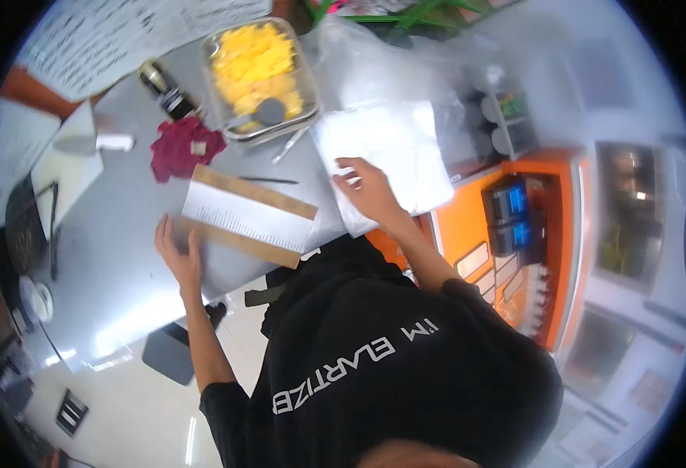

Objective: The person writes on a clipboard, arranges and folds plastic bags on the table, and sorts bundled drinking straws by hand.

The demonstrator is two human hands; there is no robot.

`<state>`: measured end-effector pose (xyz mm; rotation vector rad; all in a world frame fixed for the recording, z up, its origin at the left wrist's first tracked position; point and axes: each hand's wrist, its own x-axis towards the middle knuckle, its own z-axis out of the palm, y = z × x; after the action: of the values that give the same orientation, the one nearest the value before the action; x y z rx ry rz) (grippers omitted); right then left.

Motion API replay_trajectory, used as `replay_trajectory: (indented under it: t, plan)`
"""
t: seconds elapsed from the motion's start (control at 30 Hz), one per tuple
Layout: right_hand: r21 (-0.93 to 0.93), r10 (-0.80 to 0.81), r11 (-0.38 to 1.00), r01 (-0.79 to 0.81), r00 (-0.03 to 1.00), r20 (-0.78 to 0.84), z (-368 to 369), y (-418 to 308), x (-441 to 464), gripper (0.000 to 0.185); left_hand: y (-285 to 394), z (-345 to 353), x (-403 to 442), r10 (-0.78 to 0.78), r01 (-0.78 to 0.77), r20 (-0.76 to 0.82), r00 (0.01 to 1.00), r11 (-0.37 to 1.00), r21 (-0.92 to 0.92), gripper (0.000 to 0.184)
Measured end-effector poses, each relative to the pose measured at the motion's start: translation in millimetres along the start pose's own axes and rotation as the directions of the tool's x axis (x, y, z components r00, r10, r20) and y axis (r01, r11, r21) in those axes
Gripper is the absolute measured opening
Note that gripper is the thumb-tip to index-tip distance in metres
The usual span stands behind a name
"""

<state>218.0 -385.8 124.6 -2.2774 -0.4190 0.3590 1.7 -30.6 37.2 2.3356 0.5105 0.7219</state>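
Left hand (179, 253), fingers parted, is just beside the brown-and-white printed strip (248, 216), which lies flat between the hands. Right hand (369, 191), half-open, is over white sheets (407, 144), contact unclear; what is done or left cannot be told.

pale floor (136, 417), orange cabinet (458, 224), shiny metal table (117, 242)

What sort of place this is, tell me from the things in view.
Probably a kitchen or food-preparation area: a tray of yellow food pieces, a knife lying across a pale board, and a shiny metal-looking worktop.
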Motion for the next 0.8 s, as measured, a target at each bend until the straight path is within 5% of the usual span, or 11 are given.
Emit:
replay_trajectory:
  t: [0.1, 0.2, 0.23, 0.27, 0.37, 0.4, 0.5, 0.7, 0.8]
  plan:
    - [0.049, 0.134, 0.991, -0.125, 0.933, -0.334, -63, 71, -10, 0.040, 65, 32, -7, -0.231, 0.213, -0.071, 0.970, 0.956, -0.200, 0.032]
    - [-0.067, 0.270, 0.941, -0.331, 0.856, -0.441, -134, 133, -21, 0.055, 192, 80, -6, -0.262, 0.442, 0.477, 0.839, 0.838, -0.319, 0.027]
    - [-0.112, 0.310, 0.913, -0.393, 0.844, -0.437, -148, 155, -25, 0.061, 223, 97, -4, -0.247, 0.586, 0.727, 0.641, 0.769, -0.256, 0.053]
    - [-0.156, 0.349, 0.879, -0.451, 0.831, -0.434, -157, 171, -25, 0.068, 240, 123, -11, -0.295, 0.627, 0.763, 0.576, 0.758, -0.180, 0.070]
    - [0.007, 0.586, 0.808, -0.590, 0.801, -0.126, -166, 193, -32, 0.086, 249, 189, -29, -0.367, 0.756, 0.803, 0.470, 0.637, -0.151, 0.102]
    - [-0.126, 0.579, 0.801, -0.585, 0.811, -0.081, -171, 186, -27, 0.096, 258, 198, -23, -0.379, 0.798, 0.806, 0.454, 0.575, -0.179, 0.110]
    - [-0.028, 0.546, 0.837, -0.547, 0.837, -0.041, -166, 189, -25, 0.101, 276, 208, -17, -0.540, 0.826, 0.713, 0.447, 0.555, -0.098, 0.108]
    - [-0.035, 0.620, 0.782, -0.623, 0.770, 0.148, -177, 200, -4, 0.100, 277, 208, 6, -0.520, 0.958, 0.845, 0.126, 0.284, 0.032, 0.081]
    - [-0.021, 0.549, 0.836, -0.549, 0.832, 0.079, -184, 191, -3, 0.099, 299, 213, 6, -0.586, 0.906, 0.760, 0.282, 0.422, -0.011, 0.069]
